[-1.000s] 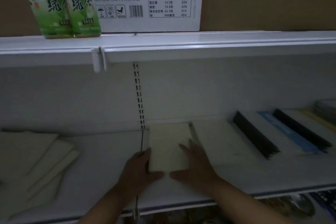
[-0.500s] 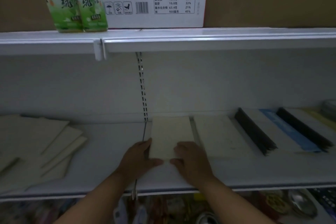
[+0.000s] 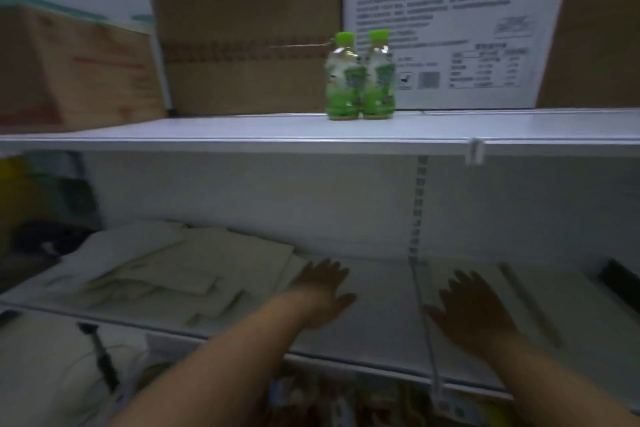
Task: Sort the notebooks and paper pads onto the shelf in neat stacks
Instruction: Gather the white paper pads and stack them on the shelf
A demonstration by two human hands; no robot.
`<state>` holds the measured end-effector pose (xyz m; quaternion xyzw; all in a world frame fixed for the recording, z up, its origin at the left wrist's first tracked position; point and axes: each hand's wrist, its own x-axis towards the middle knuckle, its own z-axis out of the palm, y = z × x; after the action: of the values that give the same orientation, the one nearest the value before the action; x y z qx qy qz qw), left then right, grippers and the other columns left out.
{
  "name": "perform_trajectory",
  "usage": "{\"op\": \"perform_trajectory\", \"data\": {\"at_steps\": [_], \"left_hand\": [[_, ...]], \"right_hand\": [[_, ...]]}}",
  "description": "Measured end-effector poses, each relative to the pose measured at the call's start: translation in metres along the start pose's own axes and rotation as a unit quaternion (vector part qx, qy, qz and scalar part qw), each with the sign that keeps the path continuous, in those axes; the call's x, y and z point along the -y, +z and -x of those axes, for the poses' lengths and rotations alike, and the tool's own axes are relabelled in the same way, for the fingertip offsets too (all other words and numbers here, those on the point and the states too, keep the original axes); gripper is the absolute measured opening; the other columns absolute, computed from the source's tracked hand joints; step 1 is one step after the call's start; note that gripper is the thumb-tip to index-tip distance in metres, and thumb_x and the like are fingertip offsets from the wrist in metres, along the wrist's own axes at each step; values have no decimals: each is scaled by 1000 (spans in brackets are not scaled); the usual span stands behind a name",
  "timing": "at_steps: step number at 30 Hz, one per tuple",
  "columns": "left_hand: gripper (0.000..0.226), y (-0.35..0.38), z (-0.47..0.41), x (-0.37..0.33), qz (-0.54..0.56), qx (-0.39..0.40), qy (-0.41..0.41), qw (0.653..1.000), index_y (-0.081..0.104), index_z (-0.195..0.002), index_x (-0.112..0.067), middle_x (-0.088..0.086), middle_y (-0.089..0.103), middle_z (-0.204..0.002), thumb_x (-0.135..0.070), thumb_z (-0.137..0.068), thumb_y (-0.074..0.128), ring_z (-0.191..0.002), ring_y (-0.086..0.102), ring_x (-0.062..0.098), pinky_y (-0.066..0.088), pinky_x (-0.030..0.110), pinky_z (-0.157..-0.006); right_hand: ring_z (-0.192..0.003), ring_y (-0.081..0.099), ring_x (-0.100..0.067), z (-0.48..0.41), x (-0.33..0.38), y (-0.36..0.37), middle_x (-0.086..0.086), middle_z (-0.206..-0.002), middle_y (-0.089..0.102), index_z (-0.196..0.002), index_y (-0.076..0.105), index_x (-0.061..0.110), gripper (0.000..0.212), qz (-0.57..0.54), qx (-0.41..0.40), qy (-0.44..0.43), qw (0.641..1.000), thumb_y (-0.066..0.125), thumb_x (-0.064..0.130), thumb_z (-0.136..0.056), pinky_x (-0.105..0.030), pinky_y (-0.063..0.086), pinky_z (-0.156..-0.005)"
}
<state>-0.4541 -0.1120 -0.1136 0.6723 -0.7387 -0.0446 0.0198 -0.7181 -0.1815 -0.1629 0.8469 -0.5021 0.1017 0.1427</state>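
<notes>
painted metal, matt paper, glossy plastic, plain card

the lower shelf (image 3: pixel 381 329) and the upper shelf (image 3: pixel 242 128) look like smooth white painted metal with a faint sheen, and the slotted upright (image 3: pixel 419 204) behind looks like grey metal. the paper pads (image 3: pixel 166 274) are cream paper, matt and flat. the two bottles (image 3: pixel 360 80) are clear glossy plastic with green plastic caps. the brown box (image 3: pixel 249 45) is matt cardboard; the white box (image 3: pixel 450 10) is smoother printed card.

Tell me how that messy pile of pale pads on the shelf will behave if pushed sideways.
The pile of pads is fanned at odd angles, so it will probably shear apart rather than move as one. The pads look thin and flat, so likely light and bendy. The shelf looks smooth, so they should slide easily.
</notes>
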Motion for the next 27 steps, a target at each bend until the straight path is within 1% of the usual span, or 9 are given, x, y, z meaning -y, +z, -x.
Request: {"op": "perform_trajectory", "data": {"at_steps": [2,3,4,5,7,13,19,24,27], "left_hand": [[63,-23,29,56,-42,-12,-49,998,12,-152,-20,1,5,-161,-50,-99,27,-148,3,17,3,35,-120],[63,-32,46,82,-56,-19,-75,995,13,-152,-19,2,7,-160,-50,-99,27,-147,5,18,5,37,-120],[63,-39,63,107,-65,-26,-99,993,15,-152,-18,2,10,-160,-50,-99,27,-147,7,19,8,38,-120],[62,-45,81,130,-68,-31,-122,990,16,-151,-18,3,12,-160,-50,-99,27,-147,8,20,10,39,-119],[63,-48,116,171,-57,-29,-160,985,17,-151,-18,4,13,-159,-51,-99,27,-147,8,21,12,40,-119],[62,-44,188,258,-28,-14,-207,978,16,-151,-19,5,11,-160,-50,-99,28,-147,9,21,12,36,-118],[51,-40,208,317,28,-114,-246,962,35,-145,-20,0,36,-150,-41,-99,38,-139,31,16,26,27,-110],[49,-46,213,358,17,-76,-275,958,38,-144,-24,-3,37,-149,-41,-98,41,-137,33,14,28,27,-109],[48,-66,211,387,0,-79,-307,948,39,-142,-23,-2,38,-148,-39,-98,42,-136,35,15,29,28,-109]], "right_hand": [[-118,57,-35,-27,79,-35,-23,-121,62,-99,73,12,82,6,7,-56,998,4,56,-96,-45,42,-102],[-135,40,-32,-38,119,-43,-21,-143,42,-122,62,13,69,-25,12,-90,996,13,54,-96,-42,30,-112],[-143,24,-28,-43,156,-52,-16,-154,25,-136,48,15,58,-51,47,-125,990,23,50,-97,-38,20,-116],[-145,17,-25,-48,190,-56,-12,-157,18,-141,41,16,54,-77,83,-145,983,31,45,-97,-34,17,-117],[-143,20,-24,-53,246,-58,-10,-156,20,-140,40,14,50,-98,105,-185,972,39,38,-96,-33,23,-115],[-141,21,-26,-71,342,-54,-12,-155,21,-137,40,12,49,-93,122,-255,955,45,34,-93,-37,27,-113],[-134,32,-28,-127,409,-53,-14,-148,32,-134,44,10,48,-117,59,-280,951,45,31,-91,-34,35,-107],[-142,20,-24,-185,463,-48,-9,-157,17,-145,31,15,55,-153,72,-308,936,44,30,-94,-33,24,-113],[-146,9,-21,-219,489,-37,-8,-159,5,-147,25,16,60,-186,80,-307,930,42,40,-94,-33,14,-116]]}}
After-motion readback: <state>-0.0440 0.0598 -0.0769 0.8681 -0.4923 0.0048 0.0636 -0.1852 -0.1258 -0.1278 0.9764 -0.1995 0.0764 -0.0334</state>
